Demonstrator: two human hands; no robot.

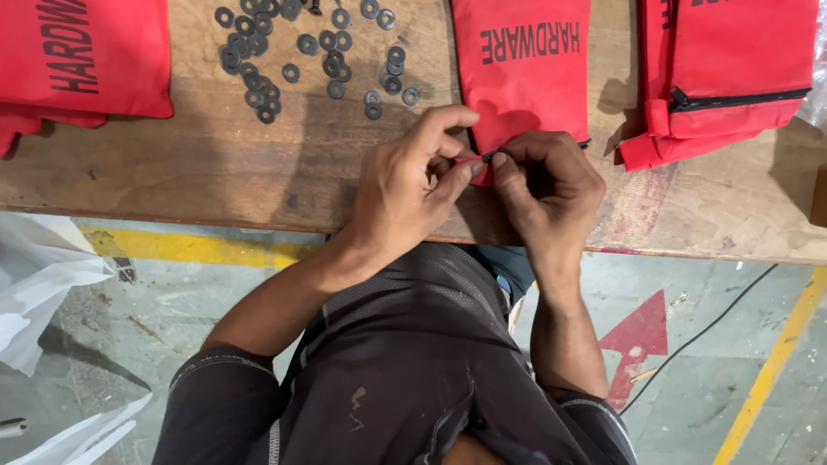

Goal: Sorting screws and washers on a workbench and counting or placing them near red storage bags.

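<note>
Both hands at table's (215, 164) near edge, centre. Left hand (405, 185) fingers pinched shut on red pouch (521, 77) corner; right hand (547, 181) fingers closed on its zip pull (489, 157). Loose dark washers (301, 47) lie toward far edge, w/ more red pouches (82, 56) at the left & right ends.

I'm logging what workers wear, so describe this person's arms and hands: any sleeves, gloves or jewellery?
Both the left hand and right hand are bare: no gloves, rings or watch show. The forearms are uncovered too. Dark grey sleeves with a thin pale seam end near the elbows, part of a dark grey shirt bearing small pale smudges.
</note>
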